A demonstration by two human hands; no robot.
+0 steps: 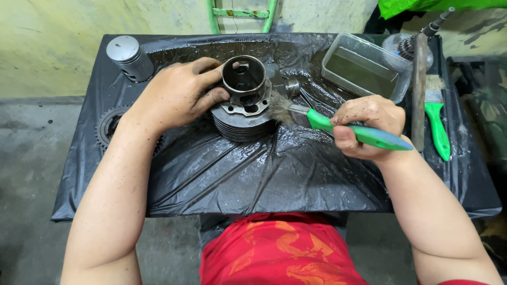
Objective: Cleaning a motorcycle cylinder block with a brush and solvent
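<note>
table cover: one black plastic sheet [253, 174], wet and creased, draped over the whole table; its edges hide the table beneath.
clear tub: one rectangular plastic tub [406, 68] at the far right, holding murky liquid; what lies under the liquid is hard to make out.
engine cylinder: one finned metal cylinder [244, 100] sits mid-table on the sheet, bore facing up; its left side is covered by the left hand.
hands: two. the left hand [177, 95] is wrapped on the cylinder's left side, thumb and fingers pressed against its rim. the right hand [367, 126] is curled tight round the green handle.
piston: one grey piston [129, 57] stands upright at the far left corner.
gears: one toothed sprocket [108, 125] at the left edge, partly hidden by the left forearm; a second toothed part [402, 46] behind the tub, mostly hidden.
brushes: two green-handled. one brush [327, 122] is in the right hand, bristles touching the cylinder's right side; a second brush [437, 119] lies at the right.
metal bar: one long flat bar [419, 89] lies beside the second brush.
</note>
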